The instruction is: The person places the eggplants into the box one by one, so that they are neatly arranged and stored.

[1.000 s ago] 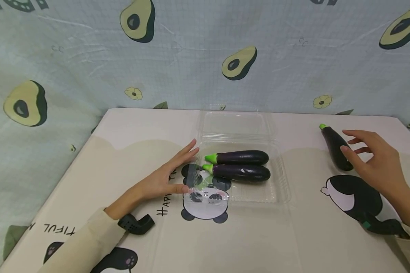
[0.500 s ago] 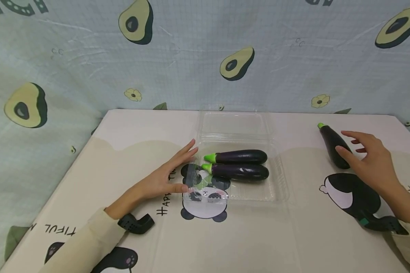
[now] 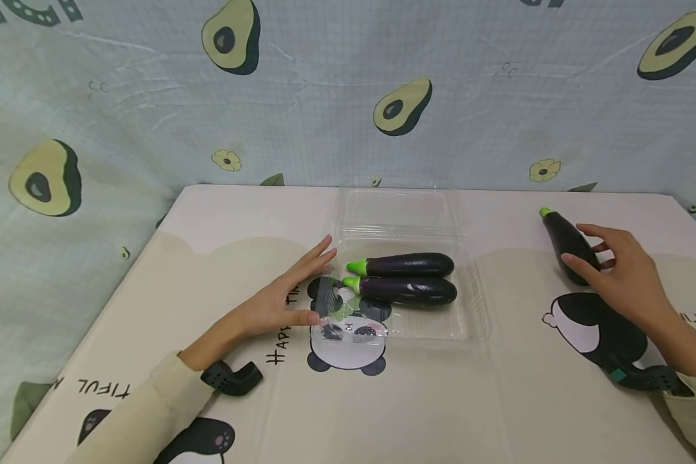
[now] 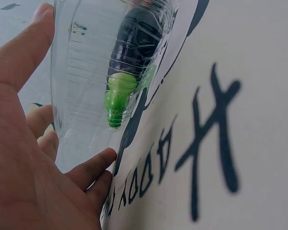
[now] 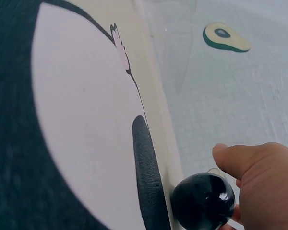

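Observation:
On the right of the table lies a dark purple eggplant (image 3: 567,241) with a green stem end. My right hand (image 3: 632,274) is over its right side, thumb (image 5: 235,158) reaching across above it, fingers partly hidden behind. In the right wrist view the round end of this eggplant (image 5: 201,201) still rests on the table, and a gap shows beside the thumb tip. My left hand (image 3: 278,299) spreads its fingers along the left side of a clear plastic clamshell box (image 3: 475,316), thumb tip at its near left corner. Two more eggplants, upper (image 3: 412,265) and lower (image 3: 410,291), lie side by side inside.
The box lid (image 3: 400,209) is folded back toward the far table edge. A pale tablecloth (image 3: 429,412) with printed pandas and lettering covers the table. Behind it hangs a sheet with printed avocados (image 3: 403,106).
My right hand has shifted left, and its thumb now reaches farther across the eggplant on the right. My left hand and the box stay in place.

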The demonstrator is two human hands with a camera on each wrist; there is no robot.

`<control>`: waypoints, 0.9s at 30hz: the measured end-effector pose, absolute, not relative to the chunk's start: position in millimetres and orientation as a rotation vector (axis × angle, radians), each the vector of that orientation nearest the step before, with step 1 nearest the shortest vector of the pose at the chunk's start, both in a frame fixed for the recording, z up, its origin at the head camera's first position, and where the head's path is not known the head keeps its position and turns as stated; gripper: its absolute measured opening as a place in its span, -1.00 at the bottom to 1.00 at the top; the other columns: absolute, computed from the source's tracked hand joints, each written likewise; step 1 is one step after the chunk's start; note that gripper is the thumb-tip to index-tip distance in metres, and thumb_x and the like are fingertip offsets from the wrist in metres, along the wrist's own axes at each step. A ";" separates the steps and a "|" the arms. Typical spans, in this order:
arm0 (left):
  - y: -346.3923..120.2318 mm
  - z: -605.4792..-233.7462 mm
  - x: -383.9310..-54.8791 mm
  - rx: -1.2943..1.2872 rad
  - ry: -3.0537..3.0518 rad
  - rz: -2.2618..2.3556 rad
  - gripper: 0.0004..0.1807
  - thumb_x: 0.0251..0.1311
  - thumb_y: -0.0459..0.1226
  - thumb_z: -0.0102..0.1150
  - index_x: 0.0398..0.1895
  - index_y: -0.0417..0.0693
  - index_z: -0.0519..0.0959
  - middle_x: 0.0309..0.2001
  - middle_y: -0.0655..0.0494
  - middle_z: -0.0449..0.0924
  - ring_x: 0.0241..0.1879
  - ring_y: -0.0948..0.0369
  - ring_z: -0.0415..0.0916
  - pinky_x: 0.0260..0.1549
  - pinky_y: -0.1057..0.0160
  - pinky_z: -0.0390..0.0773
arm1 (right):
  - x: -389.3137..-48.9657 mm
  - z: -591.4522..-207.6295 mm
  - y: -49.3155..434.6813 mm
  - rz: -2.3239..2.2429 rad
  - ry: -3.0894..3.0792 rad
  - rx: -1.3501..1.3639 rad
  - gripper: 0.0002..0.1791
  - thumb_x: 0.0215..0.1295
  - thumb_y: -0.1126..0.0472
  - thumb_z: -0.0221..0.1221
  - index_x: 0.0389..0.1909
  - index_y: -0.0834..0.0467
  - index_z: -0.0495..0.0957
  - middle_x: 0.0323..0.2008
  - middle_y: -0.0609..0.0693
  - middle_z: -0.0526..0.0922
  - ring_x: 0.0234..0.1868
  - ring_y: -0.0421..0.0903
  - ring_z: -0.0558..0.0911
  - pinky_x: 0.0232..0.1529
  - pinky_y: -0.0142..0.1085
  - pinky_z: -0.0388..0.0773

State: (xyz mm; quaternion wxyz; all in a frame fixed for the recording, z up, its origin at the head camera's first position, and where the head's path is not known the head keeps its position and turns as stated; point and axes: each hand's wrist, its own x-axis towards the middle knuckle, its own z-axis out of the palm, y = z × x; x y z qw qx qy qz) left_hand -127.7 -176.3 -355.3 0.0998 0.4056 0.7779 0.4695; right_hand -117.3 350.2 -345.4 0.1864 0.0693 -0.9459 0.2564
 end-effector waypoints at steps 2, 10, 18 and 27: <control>-176.6 -355.4 -127.8 1.193 2.300 1.388 -0.02 0.12 -0.01 0.31 0.53 0.11 -0.04 0.53 0.14 -0.39 0.38 -0.01 0.11 0.27 -0.26 -0.03 | -117.4 -345.6 350.8 0.728 -2.673 0.195 -0.35 0.20 0.18 0.30 0.30 0.26 0.35 0.14 0.35 0.38 -0.17 -0.23 0.35 -0.39 -0.56 0.22; -177.1 -354.2 -126.5 1.181 2.305 1.386 -0.01 0.11 -0.04 0.31 0.53 0.13 -0.04 0.53 0.21 -0.39 0.38 0.00 0.11 0.27 -0.26 -0.03 | -119.2 -346.9 352.3 0.734 -2.733 0.174 -0.25 0.16 0.14 0.34 0.34 0.26 0.28 0.13 0.39 0.32 -0.22 0.22 0.44 -0.46 -0.56 0.21; -177.1 -354.5 -127.3 1.196 2.296 1.390 -0.02 0.11 -0.11 0.32 0.52 -0.02 -0.03 0.53 0.21 -0.38 0.38 0.00 0.11 0.27 -0.27 -0.04 | -119.9 -349.3 351.7 0.686 -2.756 0.156 -0.23 0.14 0.13 0.36 0.33 0.28 0.28 0.10 0.39 0.32 -0.17 0.18 0.36 -0.43 -0.25 0.24; -175.7 -353.2 -126.2 1.206 2.293 1.396 -0.02 0.11 -0.13 0.32 0.52 -0.04 -0.03 0.53 0.20 -0.39 0.38 0.01 0.11 0.28 -0.25 -0.05 | -121.2 -350.7 352.2 0.660 -2.809 0.115 -0.20 0.16 0.09 0.34 0.33 0.32 0.24 0.08 0.47 0.26 -0.18 0.26 0.35 -0.44 -0.07 0.27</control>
